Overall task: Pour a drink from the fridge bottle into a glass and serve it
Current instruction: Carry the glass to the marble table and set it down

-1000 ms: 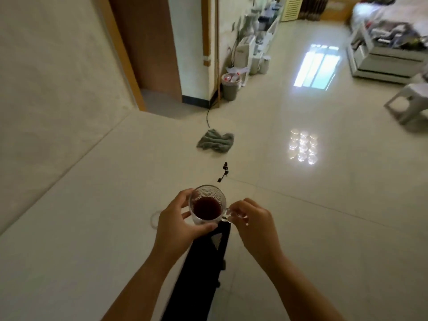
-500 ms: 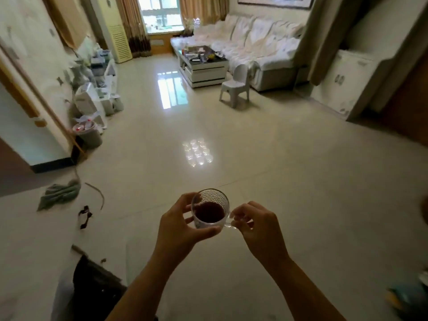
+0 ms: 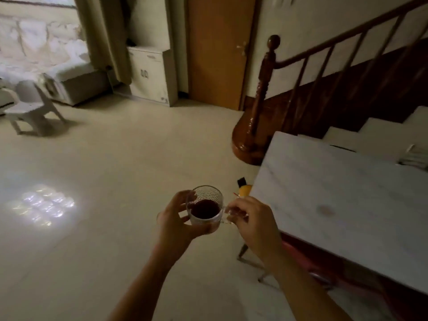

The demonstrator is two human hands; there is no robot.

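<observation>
A small clear glass cup with a textured wall and a side handle holds a dark red drink. I carry it in front of me above the floor. My left hand cups its left side and bottom. My right hand pinches the handle on its right side. The cup is upright and roughly half full. No bottle or fridge is in view.
A white marble-look table stands just right of my hands, with a red chair beneath its near edge. A wooden stair post and railing rise behind it. An orange door, a white cabinet, a small white chair and a sofa lie farther off.
My view has swung to the right, from the wall and living room to the table and staircase. Both hands keep the same hold on the cup.
</observation>
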